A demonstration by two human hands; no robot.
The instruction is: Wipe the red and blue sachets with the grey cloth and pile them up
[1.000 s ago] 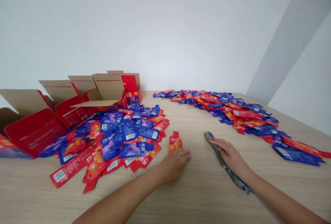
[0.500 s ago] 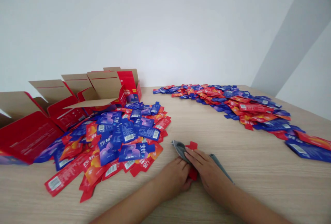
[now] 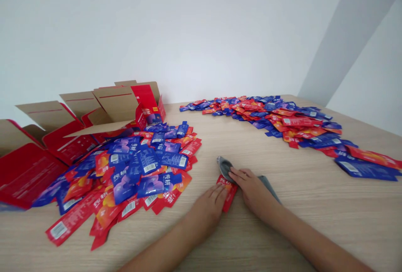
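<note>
On the tabletop (image 3: 216, 138), the red sachet (image 3: 230, 198) is grasped at its edge by the fingers of the left hand (image 3: 209, 205); the grey cloth (image 3: 225, 166), clasped by the right hand (image 3: 255, 190), should be kept flat

left hand (image 3: 207, 205) on red sachet (image 3: 231, 197) | right hand (image 3: 256, 190) on cloth (image 3: 225, 167), apparently

The left hand (image 3: 207, 208) and the right hand (image 3: 253, 192) are bare, with slim fingers (image 3: 240, 176). Both forearms (image 3: 168, 244) are bare too, smooth and slender, widening toward the near side.
</note>
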